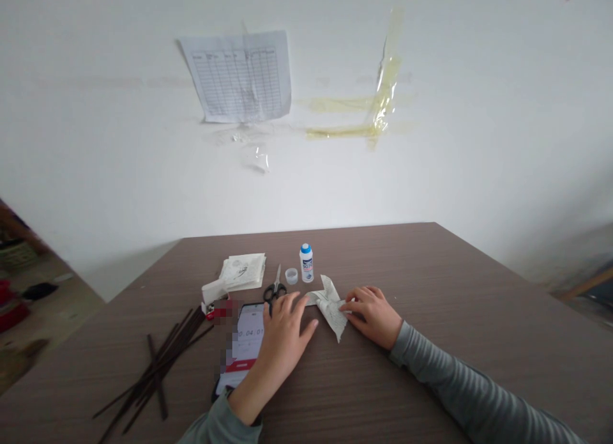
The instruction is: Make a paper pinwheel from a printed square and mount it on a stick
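Observation:
A folded piece of pale, printed paper [334,308], with pointed flaps, lies on the table in front of me. My right hand [376,316] pinches its right edge between thumb and fingers. Just left of the paper, my left hand [286,332] is open, its fingers spread and thumb apart, partly over a phone [246,342] showing a timer. Black-handled scissors [275,289] lie beyond the left fingertips, touching or nearly touching them; I cannot tell which. Behind the paper stands a small white bottle [307,265] with a blue top, beside a clear cap [291,276].
Dark thin sticks [160,367] lie in a loose pile at the left. A stack of pale paper squares [243,271] sits at the back left, near a small open red-and-white box [214,297]. The brown table [431,271] meets a white wall with a taped sheet [242,76].

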The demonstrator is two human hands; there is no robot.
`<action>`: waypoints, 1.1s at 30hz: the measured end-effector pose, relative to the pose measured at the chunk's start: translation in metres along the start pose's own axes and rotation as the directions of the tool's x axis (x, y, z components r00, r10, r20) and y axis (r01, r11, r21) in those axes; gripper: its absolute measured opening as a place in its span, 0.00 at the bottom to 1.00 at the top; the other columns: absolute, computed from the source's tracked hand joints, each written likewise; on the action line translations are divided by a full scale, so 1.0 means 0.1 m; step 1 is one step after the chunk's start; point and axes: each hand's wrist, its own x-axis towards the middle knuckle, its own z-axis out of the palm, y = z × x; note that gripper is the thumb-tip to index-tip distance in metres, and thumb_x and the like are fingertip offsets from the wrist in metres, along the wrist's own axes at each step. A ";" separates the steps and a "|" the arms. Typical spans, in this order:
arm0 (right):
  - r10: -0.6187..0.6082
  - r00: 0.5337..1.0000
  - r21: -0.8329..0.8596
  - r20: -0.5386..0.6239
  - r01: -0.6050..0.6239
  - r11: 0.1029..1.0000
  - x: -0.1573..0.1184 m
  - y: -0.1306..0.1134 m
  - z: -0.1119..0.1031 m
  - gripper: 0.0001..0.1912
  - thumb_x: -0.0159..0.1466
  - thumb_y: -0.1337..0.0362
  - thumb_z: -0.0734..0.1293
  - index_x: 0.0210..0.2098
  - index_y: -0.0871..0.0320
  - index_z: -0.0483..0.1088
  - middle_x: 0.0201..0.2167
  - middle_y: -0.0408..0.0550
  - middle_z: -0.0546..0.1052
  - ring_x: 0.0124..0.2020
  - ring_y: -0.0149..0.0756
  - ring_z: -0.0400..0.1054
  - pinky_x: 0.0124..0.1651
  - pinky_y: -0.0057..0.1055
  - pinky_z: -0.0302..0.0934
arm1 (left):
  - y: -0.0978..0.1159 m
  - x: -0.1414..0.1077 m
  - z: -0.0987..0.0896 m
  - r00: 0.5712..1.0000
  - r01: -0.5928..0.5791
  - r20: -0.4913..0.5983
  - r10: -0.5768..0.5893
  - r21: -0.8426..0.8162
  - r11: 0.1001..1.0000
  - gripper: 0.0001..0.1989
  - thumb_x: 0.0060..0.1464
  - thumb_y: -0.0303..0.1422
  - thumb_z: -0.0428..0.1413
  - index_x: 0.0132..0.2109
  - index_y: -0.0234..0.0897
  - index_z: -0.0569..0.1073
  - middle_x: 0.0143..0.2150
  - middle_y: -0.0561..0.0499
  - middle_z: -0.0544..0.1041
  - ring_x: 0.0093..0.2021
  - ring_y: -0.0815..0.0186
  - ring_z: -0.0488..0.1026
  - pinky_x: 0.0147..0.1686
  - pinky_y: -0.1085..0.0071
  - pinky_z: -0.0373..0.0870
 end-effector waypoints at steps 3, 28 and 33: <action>-0.006 1.000 0.009 0.005 0.006 1.000 0.00 -0.02 -0.01 0.16 0.79 0.64 0.77 0.57 0.37 0.96 0.56 0.52 0.93 0.59 0.57 0.86 0.78 0.64 0.75 | 0.07 0.00 -0.05 0.998 -0.004 0.070 0.004 0.000 1.000 0.23 0.81 0.33 0.66 0.75 0.52 0.90 0.78 0.40 0.90 0.82 0.34 0.82 0.87 0.24 0.74; -0.016 1.000 0.274 0.020 0.010 0.962 1.09 0.18 0.01 0.32 0.77 0.74 0.75 0.74 0.41 0.92 0.85 0.56 0.81 0.79 0.58 0.81 0.88 0.66 0.71 | -0.06 0.02 -0.31 0.986 0.056 0.151 -0.066 0.066 0.996 0.22 0.81 0.33 0.64 0.73 0.56 0.94 0.82 0.43 0.89 0.85 0.33 0.79 0.87 0.16 0.69; -0.063 0.993 0.266 0.104 0.033 0.963 1.36 0.10 0.10 0.36 0.76 0.77 0.74 0.76 0.38 0.91 0.89 0.55 0.78 0.86 0.61 0.75 0.91 0.69 0.67 | -0.10 0.03 -0.33 0.986 0.044 0.158 -0.058 0.091 0.995 0.21 0.81 0.32 0.63 0.70 0.53 0.95 0.81 0.41 0.90 0.84 0.30 0.79 0.85 0.12 0.69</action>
